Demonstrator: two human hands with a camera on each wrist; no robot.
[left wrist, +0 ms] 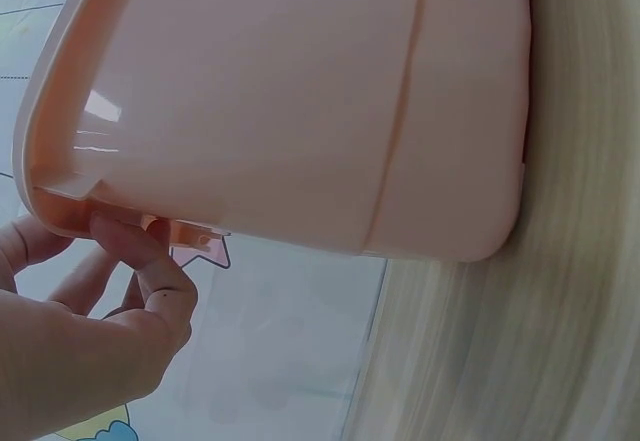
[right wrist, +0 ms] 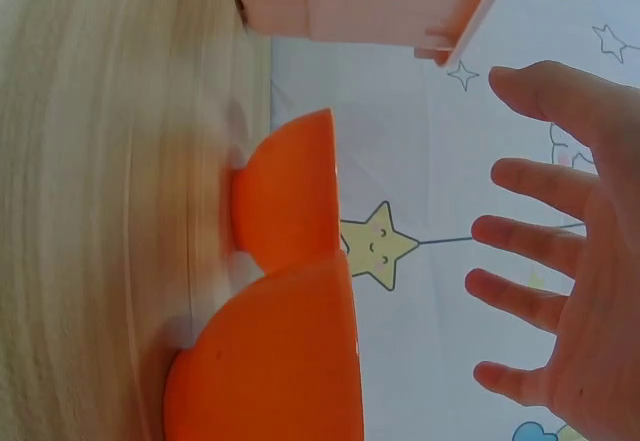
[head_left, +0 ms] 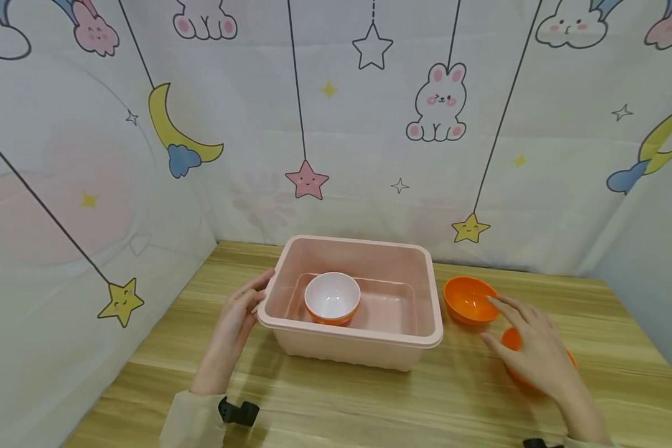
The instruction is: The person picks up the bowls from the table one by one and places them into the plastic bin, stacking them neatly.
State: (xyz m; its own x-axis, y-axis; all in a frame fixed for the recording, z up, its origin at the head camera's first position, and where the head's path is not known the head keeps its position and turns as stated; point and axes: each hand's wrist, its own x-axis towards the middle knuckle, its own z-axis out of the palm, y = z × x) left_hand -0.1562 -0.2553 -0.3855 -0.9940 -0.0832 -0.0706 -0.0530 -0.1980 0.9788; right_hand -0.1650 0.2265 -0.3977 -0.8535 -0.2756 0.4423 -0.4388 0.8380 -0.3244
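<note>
Head view is showing the whole layout: one pink tub (head_left: 351, 298) sitting mid-counter (head_left: 369, 404) with one white-lined bowl (head_left: 332, 297) inside, two orange bowls (head_left: 470, 300) standing just right of it; the right wrist view is showing those two bowls side-on, touching or nearly so. Left hand (head_left: 238, 314) is touching the tub's left rim, and the left wrist view is showing its fingers (left wrist: 150, 261) lying under the lip there, grip loose, not clamped. Right hand (head_left: 534, 348) is hovering over the nearer orange bowl (head_left: 512, 341), fingers spread wide, holding nothing, covering most of that bowl in the head view
</note>
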